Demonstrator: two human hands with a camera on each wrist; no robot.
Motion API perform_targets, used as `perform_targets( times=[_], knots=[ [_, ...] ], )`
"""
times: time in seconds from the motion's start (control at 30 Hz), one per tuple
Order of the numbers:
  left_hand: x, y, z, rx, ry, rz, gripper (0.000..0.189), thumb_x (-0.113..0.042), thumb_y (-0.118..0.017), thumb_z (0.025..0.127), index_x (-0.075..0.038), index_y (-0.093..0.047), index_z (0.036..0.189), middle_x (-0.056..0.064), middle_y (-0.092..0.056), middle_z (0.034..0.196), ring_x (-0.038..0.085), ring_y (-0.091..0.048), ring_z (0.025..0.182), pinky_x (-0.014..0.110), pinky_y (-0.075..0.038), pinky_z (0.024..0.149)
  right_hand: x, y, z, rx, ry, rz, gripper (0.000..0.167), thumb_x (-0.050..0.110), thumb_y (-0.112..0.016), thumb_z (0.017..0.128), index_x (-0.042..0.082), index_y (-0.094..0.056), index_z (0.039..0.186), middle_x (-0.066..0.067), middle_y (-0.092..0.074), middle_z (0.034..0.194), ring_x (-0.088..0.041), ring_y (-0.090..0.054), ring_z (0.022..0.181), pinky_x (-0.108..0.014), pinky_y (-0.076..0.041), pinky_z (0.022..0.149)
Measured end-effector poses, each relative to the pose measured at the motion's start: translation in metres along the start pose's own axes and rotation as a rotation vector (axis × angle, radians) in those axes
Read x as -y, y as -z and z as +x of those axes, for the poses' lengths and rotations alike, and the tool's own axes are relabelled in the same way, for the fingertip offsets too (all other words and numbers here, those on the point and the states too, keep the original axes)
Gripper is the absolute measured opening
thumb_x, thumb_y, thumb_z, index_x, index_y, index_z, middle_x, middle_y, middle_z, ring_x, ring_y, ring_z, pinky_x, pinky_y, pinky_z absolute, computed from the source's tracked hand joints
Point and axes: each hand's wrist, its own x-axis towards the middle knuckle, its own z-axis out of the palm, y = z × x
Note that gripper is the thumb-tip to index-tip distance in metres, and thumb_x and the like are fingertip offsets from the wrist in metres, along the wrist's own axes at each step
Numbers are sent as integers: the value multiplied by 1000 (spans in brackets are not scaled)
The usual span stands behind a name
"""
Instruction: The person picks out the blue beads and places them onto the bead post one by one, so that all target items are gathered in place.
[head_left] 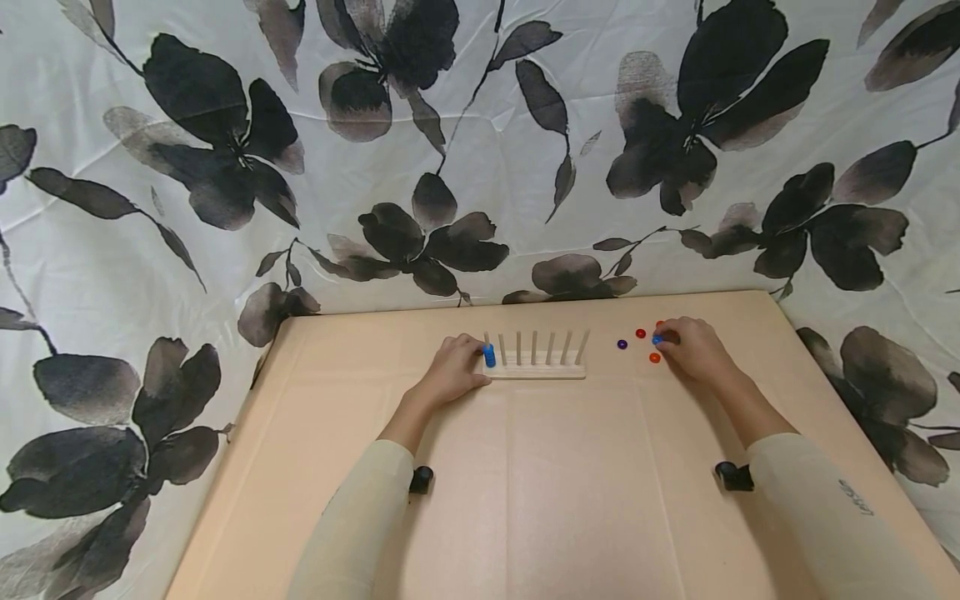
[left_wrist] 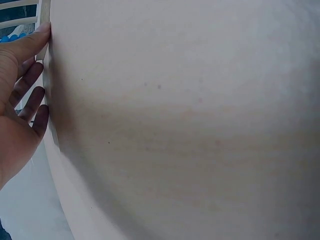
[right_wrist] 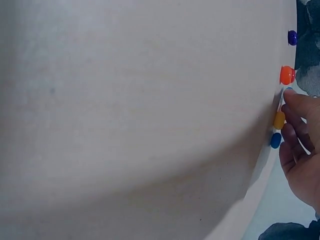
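Observation:
A wooden peg rack point(head_left: 536, 374) with a row of upright pegs stands near the table's far edge. Blue beads point(head_left: 489, 356) are stacked on its leftmost peg. My left hand point(head_left: 455, 367) grips that end of the rack, its thumb at the front edge; in the left wrist view the thumb point(left_wrist: 37, 39) lies against the wood. Right of the rack, my right hand point(head_left: 693, 348) pinches a blue bead point(head_left: 657, 340) between thumb and fingertips. Close around it lie a purple bead point(head_left: 622, 344), a red bead point(head_left: 641, 333) and an orange-red bead point(head_left: 655, 358).
In the right wrist view, a yellow-orange bead point(right_wrist: 279, 120) and another blue bead point(right_wrist: 275, 140) sit by the right fingers. The light wooden table point(head_left: 570, 500) meets a floral cloth point(head_left: 465, 167) behind its far edge. Black wrist cameras point(head_left: 422, 479) show below the sleeves.

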Motion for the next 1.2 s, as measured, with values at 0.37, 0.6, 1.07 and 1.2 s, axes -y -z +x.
perform_targets(
  times=[0.37,0.6,1.07,1.2],
  knots=[
    [2,-1,0,-7,-7,-4,58,-26,-85,86,-4,-64,135,9,-61,134,33,-49,127,46,-40,112,4,2,-7,-53,31,51,27,14,-70,99,0,-66,121,-22,-70,108,-39,-60,101,-57,-50,95],
    [2,-1,-1,-8,-18,-5,58,-26,-86,86,-3,-64,135,9,-61,135,34,-49,128,46,-39,112,19,7,-13,-86,29,116,25,18,-74,96,4,-68,115,-16,-70,101,-33,-62,95,-44,-50,82],
    [1,0,-3,-3,-4,-16,58,-26,-85,87,-4,-63,135,9,-61,134,32,-49,127,45,-40,112,57,18,-18,-163,200,97,17,10,-76,93,5,-72,108,-15,-75,101,-35,-67,99,-52,-49,87],
    [2,0,-2,-2,-11,-9,58,-26,-85,87,-4,-63,135,9,-61,134,32,-49,126,45,-40,112,73,22,-19,-164,226,105,17,12,-76,94,5,-72,109,-14,-75,102,-33,-67,99,-53,-50,89]
  ],
)
